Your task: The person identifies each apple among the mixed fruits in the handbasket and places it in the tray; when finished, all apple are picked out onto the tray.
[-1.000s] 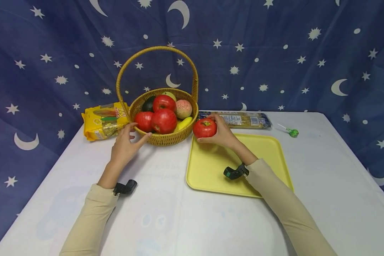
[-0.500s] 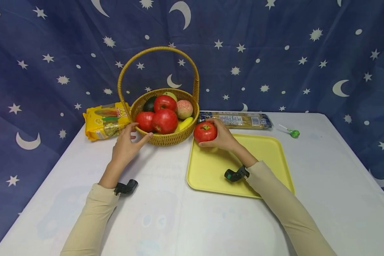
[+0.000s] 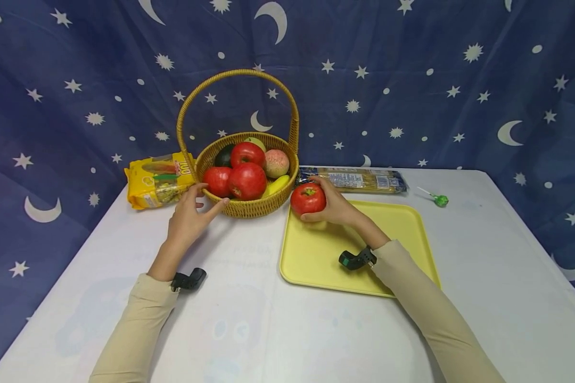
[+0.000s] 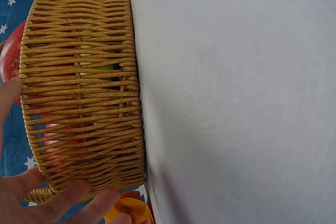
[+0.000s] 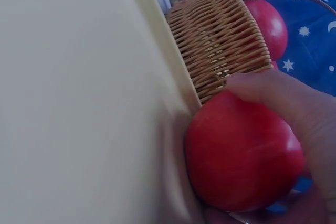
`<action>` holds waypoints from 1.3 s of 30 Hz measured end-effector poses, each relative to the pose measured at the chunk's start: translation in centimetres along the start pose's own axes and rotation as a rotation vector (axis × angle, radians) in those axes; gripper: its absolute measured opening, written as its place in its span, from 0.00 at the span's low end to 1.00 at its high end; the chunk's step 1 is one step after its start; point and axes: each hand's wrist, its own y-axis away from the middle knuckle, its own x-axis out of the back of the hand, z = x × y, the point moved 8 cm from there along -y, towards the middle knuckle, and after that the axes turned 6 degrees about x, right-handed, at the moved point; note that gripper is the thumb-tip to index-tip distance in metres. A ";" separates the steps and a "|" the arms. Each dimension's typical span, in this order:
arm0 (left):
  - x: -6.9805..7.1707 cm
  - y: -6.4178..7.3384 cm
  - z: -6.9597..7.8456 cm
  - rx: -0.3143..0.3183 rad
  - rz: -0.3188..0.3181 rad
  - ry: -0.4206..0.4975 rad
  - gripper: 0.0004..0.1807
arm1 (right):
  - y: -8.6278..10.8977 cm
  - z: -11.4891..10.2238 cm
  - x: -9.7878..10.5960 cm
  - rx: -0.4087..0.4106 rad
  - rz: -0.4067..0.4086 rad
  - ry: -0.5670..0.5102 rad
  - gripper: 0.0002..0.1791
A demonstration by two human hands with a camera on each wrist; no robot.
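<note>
A red tomato [image 3: 308, 199] with a green stem end is held in my right hand [image 3: 333, 206]. The thumb lies on its near side and the fingers on its far side, low over the left back corner of the yellow tray [image 3: 335, 266]. My left hand [image 3: 187, 218] is spread against the front left of the woven basket [image 3: 249, 210], its fingers at the left side and its thumb at the front rim. Inside the basket lie several red fruits [image 3: 247, 181], a peach [image 3: 276, 163], a banana [image 3: 276, 186] and a dark green item [image 3: 223, 156].
The basket has a tall arched handle [image 3: 237, 72]. A yellow food packet [image 3: 158, 181] lies to its left. Behind the tray is a long clear packet of pale sticks [image 3: 364, 180]. A green lollipop [image 3: 441, 200] lies further right. A starry blue cloth [image 3: 412, 80] hangs behind the table.
The right hand and the tomato have shifted very slightly down and to the right, near the tray's corner. The left hand stays against the basket.
</note>
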 end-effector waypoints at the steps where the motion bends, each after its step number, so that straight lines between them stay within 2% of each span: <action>1: 0.0 0.0 0.0 0.001 0.000 0.000 0.48 | 0.0 0.0 0.1 -0.001 -0.001 -0.002 0.53; 8: 0.0 0.0 0.1 -0.005 0.002 -0.002 0.47 | 0.0 0.0 0.7 -0.030 0.018 0.029 0.53; 13: -0.1 0.0 0.1 -0.006 0.002 -0.001 0.47 | 0.0 0.0 0.6 -0.020 0.015 -0.020 0.53; 21: -0.1 0.0 0.1 -0.004 -0.001 0.001 0.47 | 0.0 -0.2 0.5 -0.008 0.000 -0.022 0.44; 30: -0.1 0.0 0.1 -0.005 0.002 0.002 0.47 | 0.0 -0.2 0.3 -0.014 0.013 -0.058 0.45; 39: 0.0 0.0 0.1 -0.002 0.003 -0.005 0.47 | 0.0 -0.3 0.5 -0.019 0.022 -0.047 0.43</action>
